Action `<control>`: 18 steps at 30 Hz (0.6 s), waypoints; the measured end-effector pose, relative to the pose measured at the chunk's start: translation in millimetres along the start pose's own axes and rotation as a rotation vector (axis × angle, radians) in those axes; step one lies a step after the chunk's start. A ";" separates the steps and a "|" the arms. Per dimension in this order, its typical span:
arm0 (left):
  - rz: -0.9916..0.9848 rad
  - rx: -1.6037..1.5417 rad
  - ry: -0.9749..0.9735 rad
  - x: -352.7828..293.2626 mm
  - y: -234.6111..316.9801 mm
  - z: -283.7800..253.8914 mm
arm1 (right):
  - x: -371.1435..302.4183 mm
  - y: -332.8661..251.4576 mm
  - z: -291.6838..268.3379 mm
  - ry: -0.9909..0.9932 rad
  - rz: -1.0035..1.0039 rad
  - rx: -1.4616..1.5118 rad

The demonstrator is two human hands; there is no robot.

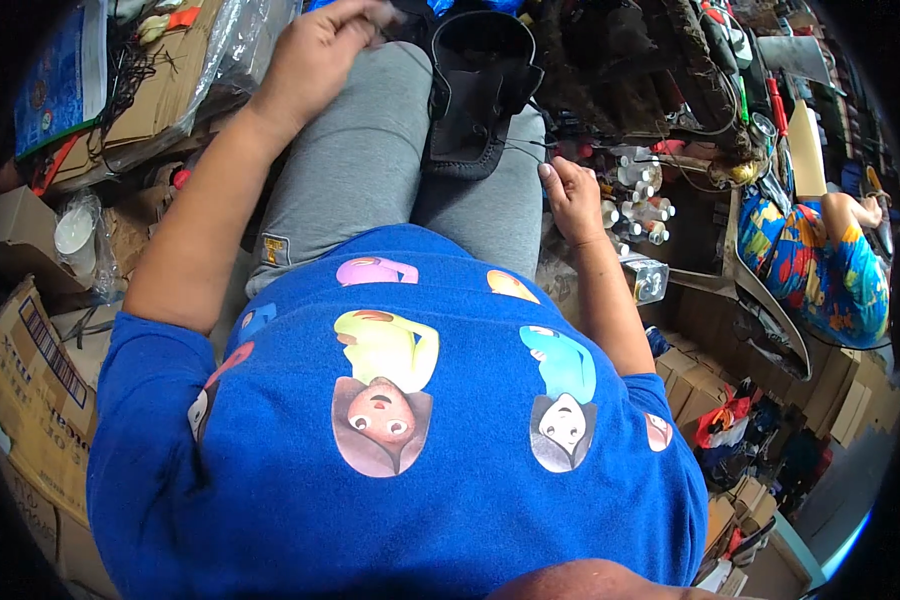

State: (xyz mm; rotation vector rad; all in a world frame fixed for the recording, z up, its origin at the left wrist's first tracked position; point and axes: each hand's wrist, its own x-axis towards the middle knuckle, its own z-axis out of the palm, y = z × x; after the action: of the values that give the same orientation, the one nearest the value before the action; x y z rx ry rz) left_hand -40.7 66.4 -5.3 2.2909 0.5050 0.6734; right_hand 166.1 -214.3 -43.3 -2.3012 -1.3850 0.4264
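Observation:
On my grey-trousered lap lies a black shoe-like piece (462, 110), hollow, with a thick raised rim and its rounded end toward me. Thin black thread (522, 146) runs from its right side to my right hand (576, 200), whose thumb and fingers are pinched together on it beside my right thigh. My left hand (320, 50) is lifted over my left knee, left of the black piece. Its fingers are curled in a pinch, and the tips are smeared by motion, so anything between them cannot be made out.
Several small clear bottles (642, 200) stand right of my right hand. A dark, worn machine-like object (630, 60) is ahead. Plastic-covered cardboard (175, 95) lies at left, near a carton (35, 390). Another person in colourful clothing (815, 265) sits at far right.

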 end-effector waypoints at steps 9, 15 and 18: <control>-0.389 -1.676 -0.217 -5.0 13.8 22.5 | -6.3 6.5 0.3 0.048 -0.115 -0.080; -0.455 -1.487 -0.166 -4.6 15.3 13.5 | -12.3 8.5 -4.0 0.040 -0.150 -0.202; -0.561 -1.493 -0.127 -7.8 6.5 10.2 | -13.4 10.9 -5.5 0.061 -0.162 -0.254</control>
State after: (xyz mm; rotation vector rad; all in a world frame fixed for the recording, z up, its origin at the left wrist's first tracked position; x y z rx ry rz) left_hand -39.9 52.7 -9.6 0.7240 0.3389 0.3593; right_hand 170.8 -231.8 -43.3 -2.3503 -1.6619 0.1352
